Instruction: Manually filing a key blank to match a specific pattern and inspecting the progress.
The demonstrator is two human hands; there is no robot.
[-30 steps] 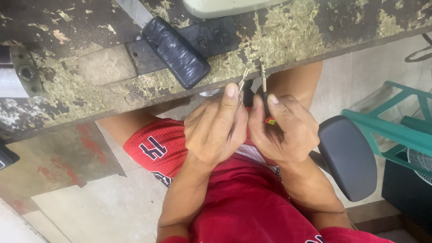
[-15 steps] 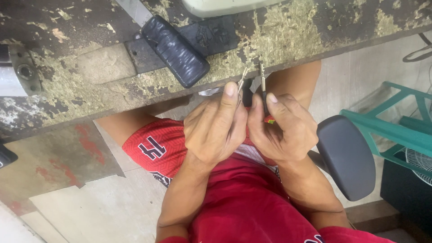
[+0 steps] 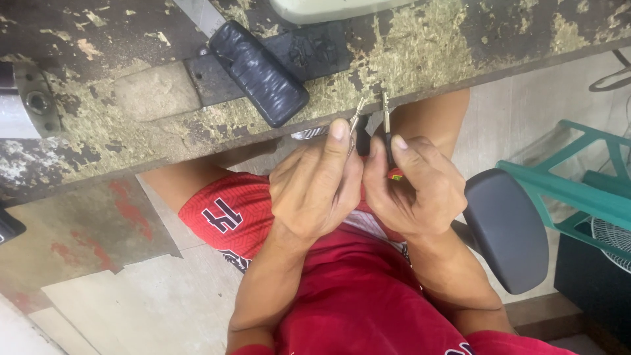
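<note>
The left hand (image 3: 315,187) pinches a small metal key (image 3: 358,112) between thumb and fingers, its blade pointing to 12 o'clock at the worn workbench (image 3: 131,112) edge. Just beside it at 3 o'clock, the right hand (image 3: 414,190) grips a thin screwdriver (image 3: 386,121), fingers curled tight. A black handle (image 3: 259,72) lies at 10 o'clock.

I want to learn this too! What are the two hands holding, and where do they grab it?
The left hand pinches a thin metal key near its lower end. The right hand grips a small black tool by its handle.
</note>
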